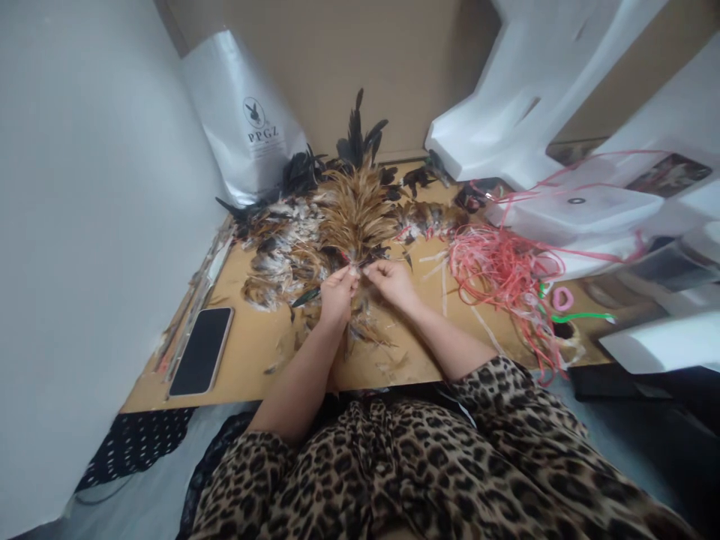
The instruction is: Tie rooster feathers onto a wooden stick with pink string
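A fan of golden-brown feathers (358, 202) with dark plumes (355, 139) at its top lies at the middle of the table, its narrow base toward me. At that base my left hand (336, 294) is closed in a pinch on the feather bundle. Just to its right, my right hand (392, 285) also pinches, thumb against forefinger; what sits between those fingertips is too small to make out. Loose mottled feathers (284, 259) are heaped left of the fan, and small feather tufts (430, 219) lie to its right.
A tangle of red-pink strands (495, 262) covers the table's right side beside white plastic boxes (585, 206). A phone (202, 351) lies near the left front edge. Behind stands a white bag (241, 120) against the wall. Feather scraps (368, 330) lie nearer me.
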The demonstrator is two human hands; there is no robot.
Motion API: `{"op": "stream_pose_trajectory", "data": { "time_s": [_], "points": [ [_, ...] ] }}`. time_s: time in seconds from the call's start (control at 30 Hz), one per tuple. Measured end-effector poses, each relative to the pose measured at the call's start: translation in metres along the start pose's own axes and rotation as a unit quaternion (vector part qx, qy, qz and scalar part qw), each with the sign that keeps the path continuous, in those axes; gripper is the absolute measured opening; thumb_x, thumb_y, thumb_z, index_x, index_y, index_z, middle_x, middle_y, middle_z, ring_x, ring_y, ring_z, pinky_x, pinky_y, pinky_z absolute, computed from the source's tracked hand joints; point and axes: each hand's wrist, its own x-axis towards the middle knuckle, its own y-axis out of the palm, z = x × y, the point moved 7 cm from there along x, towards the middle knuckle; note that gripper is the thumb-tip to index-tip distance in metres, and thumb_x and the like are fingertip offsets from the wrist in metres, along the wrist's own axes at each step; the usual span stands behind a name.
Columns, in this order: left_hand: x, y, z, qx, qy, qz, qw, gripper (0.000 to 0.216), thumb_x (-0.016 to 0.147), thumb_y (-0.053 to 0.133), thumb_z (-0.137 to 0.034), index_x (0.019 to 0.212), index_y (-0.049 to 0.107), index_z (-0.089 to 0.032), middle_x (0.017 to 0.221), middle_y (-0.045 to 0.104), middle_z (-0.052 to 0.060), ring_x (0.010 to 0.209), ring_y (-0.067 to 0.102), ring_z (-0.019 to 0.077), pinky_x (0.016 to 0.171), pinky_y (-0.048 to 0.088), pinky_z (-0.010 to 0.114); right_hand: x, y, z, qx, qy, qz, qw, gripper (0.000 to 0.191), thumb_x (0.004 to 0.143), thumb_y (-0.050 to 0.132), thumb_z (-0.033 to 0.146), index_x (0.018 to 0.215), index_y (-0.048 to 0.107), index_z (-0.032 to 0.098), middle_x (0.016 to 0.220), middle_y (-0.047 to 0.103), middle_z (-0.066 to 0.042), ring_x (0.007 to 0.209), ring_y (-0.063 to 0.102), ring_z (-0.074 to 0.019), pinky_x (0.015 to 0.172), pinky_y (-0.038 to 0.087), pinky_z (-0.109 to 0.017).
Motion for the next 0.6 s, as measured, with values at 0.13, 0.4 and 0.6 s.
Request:
{"op": "stream_pose_trajectory", "data": {
  "time_s": [0.13,0.4,0.6],
  "points": [
    [0.0,-0.001,0.002,0.023,0.008,-0.009,1.0,0.022,0.06,0.076,-0.028,0.072,0.066,-0.012,0.051,0.05,-0.004,0.042,0.037,0.0017,0.039,0.02,0.015,-0.005,0.004,0.003,-0.032,-0.02,-0.012,0.999,0.023,0.07,0.057,0.039,0.061,0.059,0.017,0.052,0.048,0.003,0.05,0.037,-0.0094,0.051,0.031,-0.023],
    [-0.002,0.002,0.008,0.074,0.003,-0.021,0.997,0.026,0.061,0.075,-0.033,0.075,0.069,-0.011,0.045,0.045,-0.006,0.039,0.033,0.0018,0.04,0.022,0.015,-0.015,0.004,0.015,-0.113,-0.09,-0.042,0.989,0.019,0.075,0.051,0.028,0.06,0.058,0.018,0.05,0.045,0.003,0.049,0.038,-0.0094,0.05,0.029,-0.023],
    [0.002,-0.002,0.012,0.114,0.024,-0.033,0.993,0.024,0.064,0.07,-0.03,0.079,0.071,-0.011,0.045,0.045,-0.006,0.039,0.032,0.0025,0.04,0.021,0.016,-0.011,0.004,0.02,-0.167,-0.112,-0.036,0.979,0.019,0.075,0.05,0.025,0.057,0.056,0.018,0.052,0.05,0.002,0.05,0.042,-0.0102,0.052,0.03,-0.023]
  ]
}}
